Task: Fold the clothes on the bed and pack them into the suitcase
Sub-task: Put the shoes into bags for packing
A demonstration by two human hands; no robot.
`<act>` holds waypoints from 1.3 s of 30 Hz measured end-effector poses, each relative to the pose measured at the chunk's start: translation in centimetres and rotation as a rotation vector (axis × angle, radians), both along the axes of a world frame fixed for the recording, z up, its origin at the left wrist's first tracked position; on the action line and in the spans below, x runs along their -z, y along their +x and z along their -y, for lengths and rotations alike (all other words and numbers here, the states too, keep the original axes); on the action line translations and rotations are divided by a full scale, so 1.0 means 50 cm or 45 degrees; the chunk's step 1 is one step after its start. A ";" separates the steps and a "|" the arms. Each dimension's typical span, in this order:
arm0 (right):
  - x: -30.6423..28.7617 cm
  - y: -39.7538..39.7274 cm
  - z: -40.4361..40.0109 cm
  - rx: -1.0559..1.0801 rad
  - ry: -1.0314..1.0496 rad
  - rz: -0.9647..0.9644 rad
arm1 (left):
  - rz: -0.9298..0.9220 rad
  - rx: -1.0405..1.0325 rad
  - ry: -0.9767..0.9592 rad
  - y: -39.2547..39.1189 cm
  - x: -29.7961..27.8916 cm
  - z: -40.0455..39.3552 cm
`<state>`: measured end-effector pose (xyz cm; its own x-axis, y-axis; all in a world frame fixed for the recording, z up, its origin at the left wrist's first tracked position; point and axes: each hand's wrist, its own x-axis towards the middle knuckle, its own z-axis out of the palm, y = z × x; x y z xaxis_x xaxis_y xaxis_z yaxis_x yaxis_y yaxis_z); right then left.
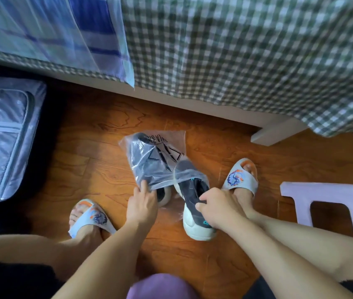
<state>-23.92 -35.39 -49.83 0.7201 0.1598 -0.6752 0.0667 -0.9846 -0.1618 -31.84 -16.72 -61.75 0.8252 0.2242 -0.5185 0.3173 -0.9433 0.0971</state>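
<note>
I see right hand (218, 209) gripping sneaker (195, 203) collar, toe pointing away into plastic bag (156, 160); left hand (142, 203) pinches bag's open edge.

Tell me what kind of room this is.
Most likely a bedroom. A bed with a checked sheet fills the top of the view, a suitcase lies beside it on the wooden floor, and a person's hands are putting shoes into a plastic bag.
</note>
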 end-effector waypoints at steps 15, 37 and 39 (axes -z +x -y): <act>-0.098 -0.058 -0.126 -0.213 0.385 0.106 | -0.002 0.520 0.031 -0.006 -0.378 -0.116; -0.202 -0.059 -0.068 0.865 1.571 -0.830 | 0.198 -0.106 -0.894 -0.036 -0.588 -0.299; -0.213 -0.047 -0.065 0.801 1.448 -0.603 | 0.228 -0.219 -0.990 -0.036 -0.578 -0.291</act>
